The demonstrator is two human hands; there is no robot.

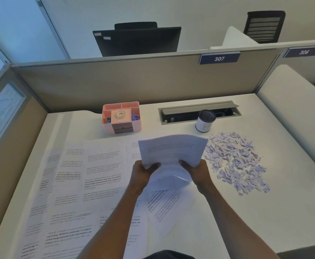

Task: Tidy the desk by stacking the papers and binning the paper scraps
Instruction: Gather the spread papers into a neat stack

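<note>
I hold a small bundle of printed papers lifted above the middle of the white desk. My left hand grips its lower left edge, thumb on top. My right hand grips its lower right edge the same way. Several more printed sheets lie spread over the desk's left half, and one tilted sheet lies under my hands. A heap of pale paper scraps covers the desk to the right of the bundle. A small white bin with a black liner stands upright behind the scraps.
A pink desk organiser with tape and clips stands at the back centre. A grey cable tray with its lid open is set into the desk behind the bin. Partition walls enclose the desk at the back and on both sides.
</note>
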